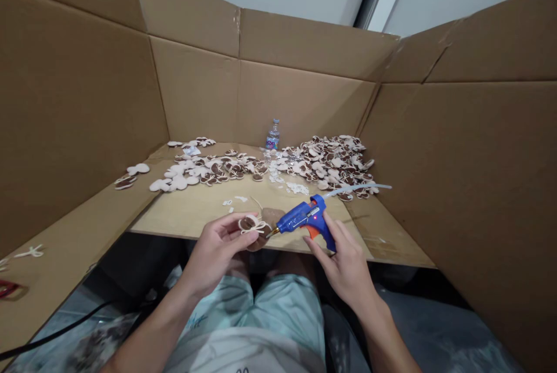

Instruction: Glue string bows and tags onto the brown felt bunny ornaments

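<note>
My left hand (pixel 221 245) is closed on a small brown slipper-shaped piece (pixel 249 223) with a white edge and a cream bow. In my right hand (pixel 346 260) is a blue hot glue gun (pixel 300 216) with an orange trigger and a lit red light. Its metal nozzle points left, right at the held piece; whether it touches cannot be made out. A translucent glue stick (pixel 359 187) sticks out of the gun's back end. Just beyond the hands, a brown patch (pixel 273 216) lies on the board.
Brown and white slipper-shaped pieces lie in a left pile (pixel 209 170) and a higher right pile (pixel 335 161). Small white tags (pixel 297 188) lie between them, near a water bottle (pixel 272 135). Cardboard walls (pixel 304 94) enclose the wooden board (pixel 174 213). A black cable (pixel 56 335) runs at lower left.
</note>
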Tool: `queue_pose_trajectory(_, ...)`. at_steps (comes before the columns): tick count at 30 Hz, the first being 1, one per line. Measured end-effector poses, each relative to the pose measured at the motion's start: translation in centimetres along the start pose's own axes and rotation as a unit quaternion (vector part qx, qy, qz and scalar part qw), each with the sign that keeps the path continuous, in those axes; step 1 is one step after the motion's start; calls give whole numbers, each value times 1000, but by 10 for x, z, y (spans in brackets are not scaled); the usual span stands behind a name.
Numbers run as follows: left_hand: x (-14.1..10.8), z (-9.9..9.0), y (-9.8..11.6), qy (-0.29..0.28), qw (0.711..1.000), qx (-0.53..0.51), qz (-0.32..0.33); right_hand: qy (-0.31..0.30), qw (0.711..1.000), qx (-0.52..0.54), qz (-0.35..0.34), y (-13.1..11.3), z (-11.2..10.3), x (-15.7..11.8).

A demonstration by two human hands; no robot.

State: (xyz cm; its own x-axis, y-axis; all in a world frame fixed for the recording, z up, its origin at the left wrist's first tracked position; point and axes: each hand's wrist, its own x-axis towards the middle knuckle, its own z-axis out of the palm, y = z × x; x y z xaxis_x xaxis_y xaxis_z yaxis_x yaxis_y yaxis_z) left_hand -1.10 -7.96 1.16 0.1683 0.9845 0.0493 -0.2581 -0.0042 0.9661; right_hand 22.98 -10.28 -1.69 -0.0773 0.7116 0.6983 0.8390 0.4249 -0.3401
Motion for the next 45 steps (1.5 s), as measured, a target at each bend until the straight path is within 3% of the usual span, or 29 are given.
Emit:
queue_pose_trajectory(13, 0, -1, -1, 0, 999, -36, -25, 23, 1000, -10, -2, -2, -2, -1)
queue_pose_trajectory(45, -1, -3, 1, -24, 999, -4, -28, 53, 998, -21, -16, 2, -3, -3)
